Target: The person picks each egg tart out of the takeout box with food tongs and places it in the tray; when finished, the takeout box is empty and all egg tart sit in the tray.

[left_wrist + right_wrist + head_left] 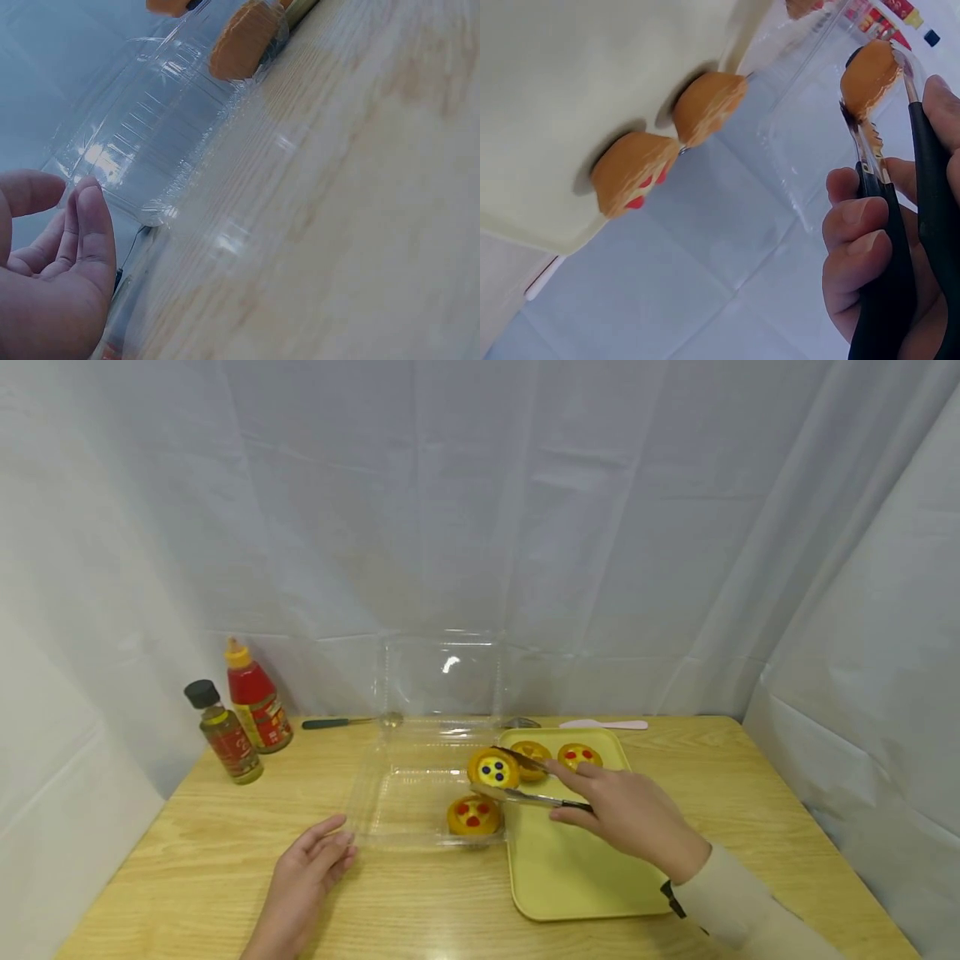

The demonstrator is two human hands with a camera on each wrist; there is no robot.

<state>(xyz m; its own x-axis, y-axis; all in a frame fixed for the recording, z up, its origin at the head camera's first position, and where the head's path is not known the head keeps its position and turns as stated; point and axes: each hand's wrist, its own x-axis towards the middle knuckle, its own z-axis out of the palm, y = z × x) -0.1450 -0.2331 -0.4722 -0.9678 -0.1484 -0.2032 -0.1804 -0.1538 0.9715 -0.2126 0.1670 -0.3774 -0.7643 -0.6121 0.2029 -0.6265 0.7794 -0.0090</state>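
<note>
My right hand (630, 814) grips a pair of black-handled metal tongs (885, 247). Between the tong tips is an egg tart with blue berries (495, 770), held over the right part of a clear plastic clamshell box (405, 793). A second tart with red pieces (474, 816) lies inside the box at its front right. My left hand (307, 868) is beside the box's front left corner, fingers loosely bent and holding nothing; in the left wrist view the fingertips (88, 191) overlap the box's edge. The box's lid (442, 681) stands raised at the back.
Right of the box is a yellow tray (577, 868) with a plain tart (531, 760) and a red-topped tart (579, 755). Behind lie a dark-handled spoon (337, 723), a fork (521, 722) and a pink knife (603, 724). A sauce bottle (258, 706) and a black-capped bottle (228, 743) stand left.
</note>
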